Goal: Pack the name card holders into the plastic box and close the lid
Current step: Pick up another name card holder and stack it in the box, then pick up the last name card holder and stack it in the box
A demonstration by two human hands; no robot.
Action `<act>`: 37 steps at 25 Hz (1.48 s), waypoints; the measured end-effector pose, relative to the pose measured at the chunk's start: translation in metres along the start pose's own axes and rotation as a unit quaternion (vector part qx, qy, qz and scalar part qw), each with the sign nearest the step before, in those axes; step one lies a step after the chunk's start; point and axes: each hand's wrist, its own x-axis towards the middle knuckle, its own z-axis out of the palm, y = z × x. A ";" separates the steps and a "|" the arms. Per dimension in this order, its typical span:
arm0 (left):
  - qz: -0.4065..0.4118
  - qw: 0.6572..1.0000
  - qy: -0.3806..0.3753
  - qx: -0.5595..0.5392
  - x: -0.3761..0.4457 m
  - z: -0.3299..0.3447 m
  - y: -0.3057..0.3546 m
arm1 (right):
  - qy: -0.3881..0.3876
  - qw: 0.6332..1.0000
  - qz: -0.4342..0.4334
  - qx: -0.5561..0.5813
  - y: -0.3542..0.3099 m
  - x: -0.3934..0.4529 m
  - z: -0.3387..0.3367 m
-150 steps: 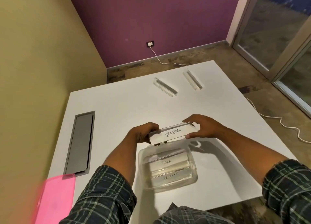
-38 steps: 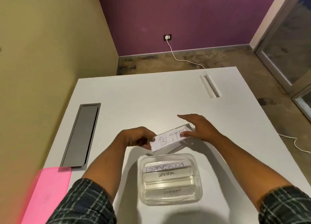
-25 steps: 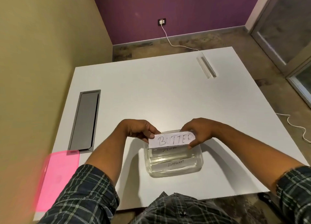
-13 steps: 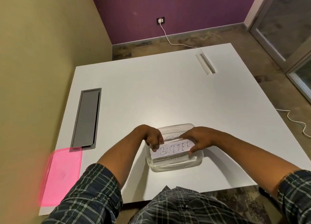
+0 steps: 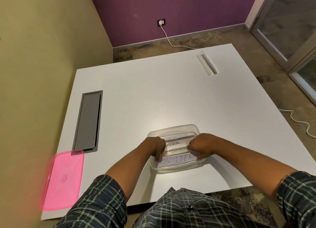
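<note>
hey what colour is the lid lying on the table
Translucent pink lid, at the table's near left corner; seen in the head view.

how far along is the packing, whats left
Mostly done. The clear plastic box already holds the ZEBRA holder and another behind it. In hand: the left hand and right hand are pressing the BUTTER holder into the box's near side. Left: one empty holder lies at the table's far right, and the pink lid sits off to the left, not yet on.
</note>
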 end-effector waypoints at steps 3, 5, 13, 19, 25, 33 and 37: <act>0.005 0.999 0.029 0.045 0.001 -0.001 -0.003 | 0.003 1.000 0.012 -0.021 -0.006 0.003 -0.003; 0.006 0.996 0.032 0.079 0.005 -0.002 -0.002 | 0.002 0.999 0.014 -0.032 -0.012 0.006 -0.004; 0.012 0.992 -0.105 -0.069 0.018 -0.069 0.019 | 0.065 0.993 0.004 0.096 0.010 -0.020 -0.017; 0.063 0.963 0.006 -0.263 0.042 -0.158 0.036 | 0.264 0.900 0.161 0.308 0.085 -0.045 -0.032; 0.029 0.931 0.220 -0.289 0.115 -0.217 0.059 | 0.214 0.806 0.365 0.413 0.184 -0.041 -0.023; 0.037 0.935 0.240 -0.259 0.216 -0.254 0.081 | 0.256 0.743 0.442 0.433 0.294 -0.011 -0.007; 0.069 0.930 0.259 -0.251 0.262 -0.274 0.085 | 0.290 0.727 0.463 0.416 0.344 0.009 -0.005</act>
